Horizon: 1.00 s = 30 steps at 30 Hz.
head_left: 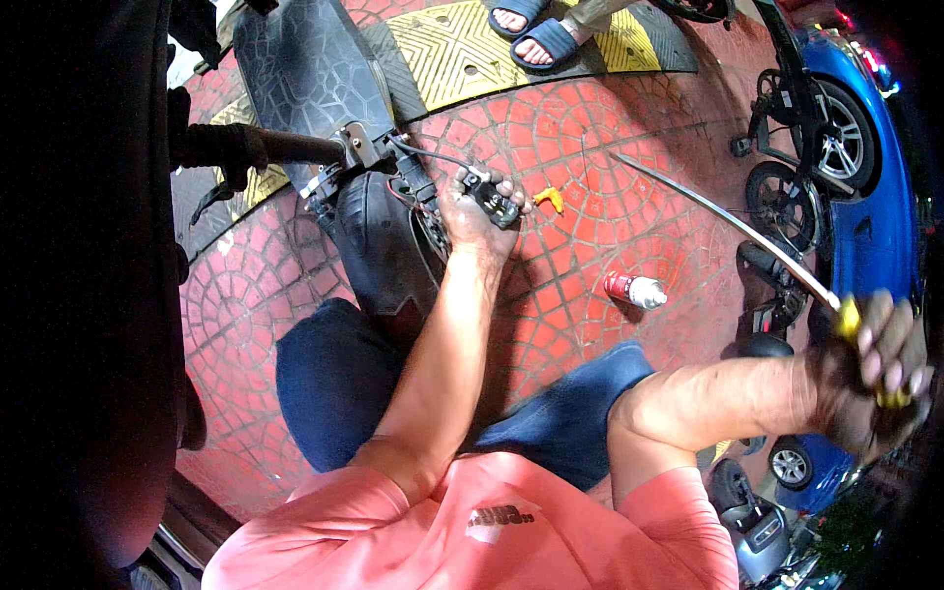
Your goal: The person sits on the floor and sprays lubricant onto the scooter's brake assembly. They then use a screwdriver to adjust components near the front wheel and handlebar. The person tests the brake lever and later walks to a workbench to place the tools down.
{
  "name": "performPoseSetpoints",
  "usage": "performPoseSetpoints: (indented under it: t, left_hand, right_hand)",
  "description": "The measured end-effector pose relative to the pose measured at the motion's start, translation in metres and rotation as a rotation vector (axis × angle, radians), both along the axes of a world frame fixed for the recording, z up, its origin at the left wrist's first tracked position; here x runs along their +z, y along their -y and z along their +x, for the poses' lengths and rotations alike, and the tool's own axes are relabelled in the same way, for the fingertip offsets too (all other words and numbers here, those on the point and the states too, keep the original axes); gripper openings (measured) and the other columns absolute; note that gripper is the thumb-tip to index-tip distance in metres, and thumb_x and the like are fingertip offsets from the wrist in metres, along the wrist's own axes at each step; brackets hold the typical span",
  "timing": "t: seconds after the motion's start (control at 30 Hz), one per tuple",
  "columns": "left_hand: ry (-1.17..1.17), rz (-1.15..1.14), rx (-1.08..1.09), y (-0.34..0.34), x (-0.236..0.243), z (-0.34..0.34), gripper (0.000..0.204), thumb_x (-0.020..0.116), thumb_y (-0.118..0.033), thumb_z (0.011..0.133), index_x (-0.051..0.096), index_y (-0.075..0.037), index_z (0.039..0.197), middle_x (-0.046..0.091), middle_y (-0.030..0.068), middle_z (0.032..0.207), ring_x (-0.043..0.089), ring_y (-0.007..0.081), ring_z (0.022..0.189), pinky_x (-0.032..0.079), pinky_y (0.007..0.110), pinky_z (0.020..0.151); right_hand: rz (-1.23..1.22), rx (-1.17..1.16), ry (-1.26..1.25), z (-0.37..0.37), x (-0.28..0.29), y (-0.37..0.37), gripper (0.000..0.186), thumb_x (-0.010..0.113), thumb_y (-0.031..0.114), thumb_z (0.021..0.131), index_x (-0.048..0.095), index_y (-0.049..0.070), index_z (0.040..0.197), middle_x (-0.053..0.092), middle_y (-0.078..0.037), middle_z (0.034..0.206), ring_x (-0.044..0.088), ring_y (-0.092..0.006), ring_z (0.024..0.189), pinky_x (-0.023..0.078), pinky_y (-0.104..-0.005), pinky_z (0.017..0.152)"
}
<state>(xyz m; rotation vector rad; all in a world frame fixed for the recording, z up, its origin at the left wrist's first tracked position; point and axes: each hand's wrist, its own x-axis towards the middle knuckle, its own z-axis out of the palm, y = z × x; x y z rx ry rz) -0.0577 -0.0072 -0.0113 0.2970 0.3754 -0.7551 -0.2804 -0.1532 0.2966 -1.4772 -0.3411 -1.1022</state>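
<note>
A black mechanical part (497,204), its details hard to make out and partly covered by fingers, is held in the closed left grip (470,218), just right of which the yellow piece (549,201) is seen. In the right grip (878,379), a long-shafted tool (733,220) is clasped, its handle mostly hidden; the left forearm is stretched forward, the right outward.

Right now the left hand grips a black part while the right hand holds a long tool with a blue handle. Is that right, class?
No: the handle shows yellow, not blue, in the head view. The left hand grips a black part, and the right hand holds the long tool.
</note>
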Motion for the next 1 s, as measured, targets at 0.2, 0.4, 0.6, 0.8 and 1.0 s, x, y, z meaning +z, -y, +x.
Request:
performPoseSetpoints:
  t: [0.2, 0.4, 0.6, 0.8, 1.0]
  left_hand:
    - [-0.014, -0.103, 0.0, -0.001, 0.0, -0.006, 0.032, 0.045, -0.041, 0.089, 0.052, -0.015, 0.073, 0.047, 0.0058, 0.063, 0.044, 0.0243, 0.059, 0.037, 0.039, 0.057]
    - [0.0, -0.104, -0.02, -0.005, -0.006, -0.002, 0.041, 0.043, -0.048, 0.088, 0.053, -0.012, 0.069, 0.049, 0.0075, 0.062, 0.047, 0.0269, 0.06, 0.038, 0.041, 0.058]
    - [0.031, -0.145, 0.026, -0.006, -0.005, -0.004, 0.061, 0.038, -0.065, 0.091, 0.054, -0.011, 0.068, 0.052, 0.0085, 0.061, 0.052, 0.0285, 0.057, 0.044, 0.042, 0.056]
    - [0.02, -0.044, 0.104, -0.005, -0.004, -0.003, 0.067, 0.037, -0.073, 0.091, 0.052, -0.011, 0.069, 0.051, 0.0074, 0.061, 0.054, 0.026, 0.055, 0.046, 0.04, 0.053]
    - [0.006, 0.211, 0.158, -0.006, -0.001, -0.004, 0.065, 0.039, -0.071, 0.092, 0.052, -0.01, 0.071, 0.052, 0.0077, 0.061, 0.055, 0.0248, 0.056, 0.047, 0.037, 0.053]
  right_hand:
    - [-0.085, 0.114, -0.22, 0.044, -0.019, -0.017, 0.028, 0.057, 0.031, 0.092, 0.053, 0.005, 0.101, 0.049, -0.004, 0.079, 0.045, -0.0135, 0.064, 0.038, -0.0302, 0.064]
    - [-0.158, 0.121, -0.302, 0.066, -0.026, -0.026, 0.032, 0.056, 0.035, 0.096, 0.053, 0.004, 0.104, 0.049, -0.003, 0.078, 0.044, -0.0115, 0.061, 0.038, -0.0267, 0.06]
    - [-0.157, 0.073, -0.341, 0.071, -0.028, -0.035, 0.034, 0.058, 0.038, 0.094, 0.052, 0.005, 0.1, 0.047, -0.003, 0.075, 0.042, -0.0114, 0.059, 0.036, -0.0259, 0.058]
    - [-0.004, 0.071, -0.088, 0.064, -0.024, -0.047, 0.039, 0.072, 0.043, 0.081, 0.054, 0.01, 0.092, 0.049, 0.002, 0.073, 0.044, -0.011, 0.058, 0.036, -0.0272, 0.061]
    - [0.096, 0.154, 0.003, 0.054, -0.012, -0.054, 0.03, 0.081, 0.033, 0.074, 0.058, 0.014, 0.076, 0.055, 0.006, 0.061, 0.052, -0.0072, 0.047, 0.042, -0.0234, 0.051]
